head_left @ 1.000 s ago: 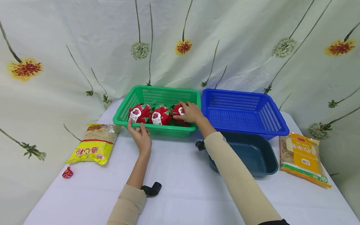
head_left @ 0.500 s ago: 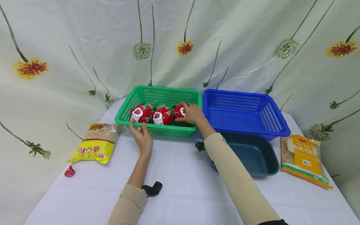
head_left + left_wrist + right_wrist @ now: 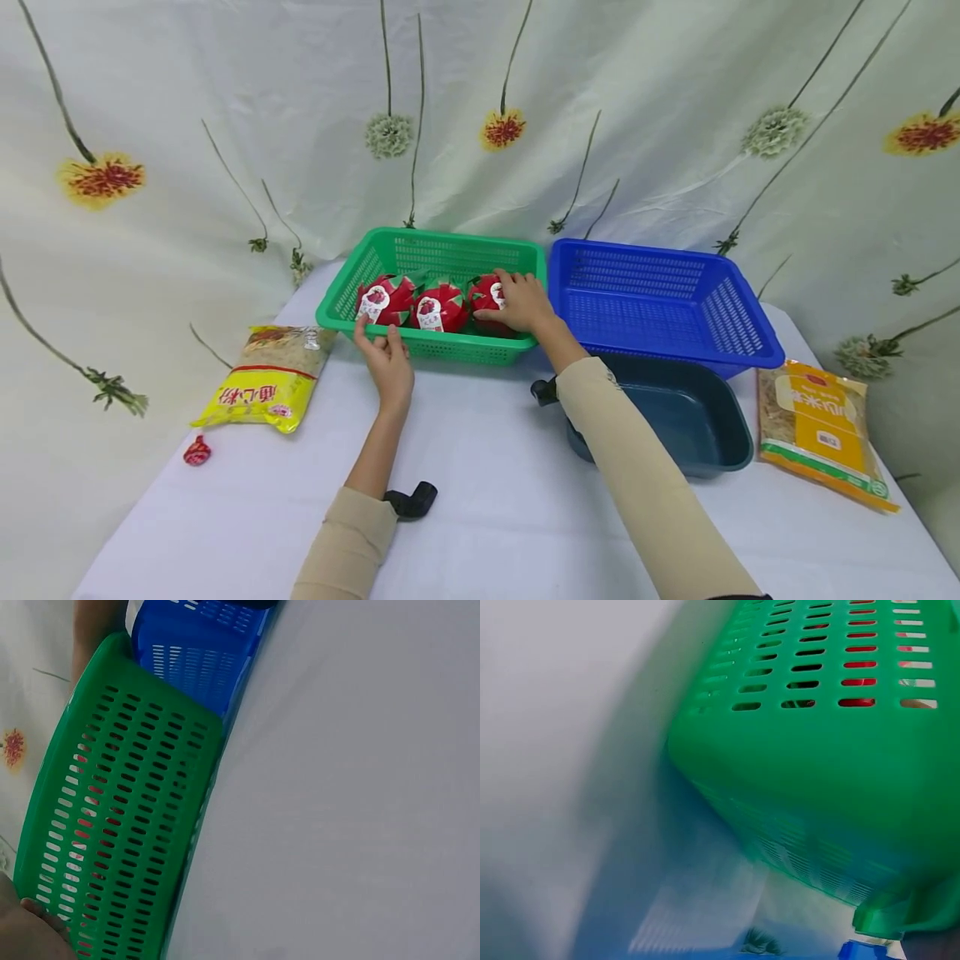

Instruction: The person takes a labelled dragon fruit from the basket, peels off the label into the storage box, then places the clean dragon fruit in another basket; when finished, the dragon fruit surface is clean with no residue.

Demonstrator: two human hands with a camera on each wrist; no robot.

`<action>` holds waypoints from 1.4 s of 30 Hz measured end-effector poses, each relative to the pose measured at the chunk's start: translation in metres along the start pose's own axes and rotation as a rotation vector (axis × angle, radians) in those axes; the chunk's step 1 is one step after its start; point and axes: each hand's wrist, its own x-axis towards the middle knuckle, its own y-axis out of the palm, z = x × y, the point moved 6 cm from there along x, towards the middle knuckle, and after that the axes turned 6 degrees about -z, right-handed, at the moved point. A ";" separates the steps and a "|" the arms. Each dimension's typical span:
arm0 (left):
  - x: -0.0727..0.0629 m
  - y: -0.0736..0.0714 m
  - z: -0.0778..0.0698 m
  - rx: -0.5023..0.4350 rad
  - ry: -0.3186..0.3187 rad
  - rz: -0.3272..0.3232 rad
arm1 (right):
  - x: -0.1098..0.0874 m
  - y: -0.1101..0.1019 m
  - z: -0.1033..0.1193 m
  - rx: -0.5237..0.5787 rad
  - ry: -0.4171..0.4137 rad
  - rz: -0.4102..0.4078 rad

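Three red dragon fruits with green tips and white labels, the left one [image 3: 388, 298], the middle one [image 3: 441, 307] and the right one [image 3: 486, 293], lie in a row in the green basket [image 3: 435, 348]. My right hand [image 3: 525, 304] grips the right dragon fruit from above, thumb in front and fingers behind. At the basket's front rim is my left hand [image 3: 386, 358], one finger over the rim by the left dragon fruit and others curled below against the outer wall. The left wrist view shows only a corner of this hand [image 3: 34, 930].
A blue basket [image 3: 645, 300] stands right of the green one, and a dark teal tub [image 3: 678, 417] sits in front of it. Bagged food lies at both sides: a yellow bag [image 3: 266, 379] left, an orange bag [image 3: 821, 429] right. A small red item [image 3: 197, 451] lies nearby left.
The head view has shifted slightly, so everything sits a little further right in it. Both hands keep their places at the green basket, and the dragon fruits have not visibly moved.
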 end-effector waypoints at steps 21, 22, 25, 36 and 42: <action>0.005 -0.001 0.002 0.027 -0.030 0.038 | -0.074 -0.111 0.014 0.219 -0.229 -0.413; 0.005 -0.001 0.003 0.024 -0.033 0.041 | -0.084 -0.114 0.013 0.233 -0.253 -0.428; 0.005 0.000 0.003 0.019 -0.042 0.051 | -0.118 -0.118 0.011 0.277 -0.326 -0.461; 0.009 -0.005 0.002 0.031 -0.028 0.079 | -0.220 -0.078 0.030 0.419 -0.497 -0.303; 0.008 -0.002 0.006 -0.003 -0.048 0.097 | -0.250 -0.036 0.045 0.471 -0.459 -0.142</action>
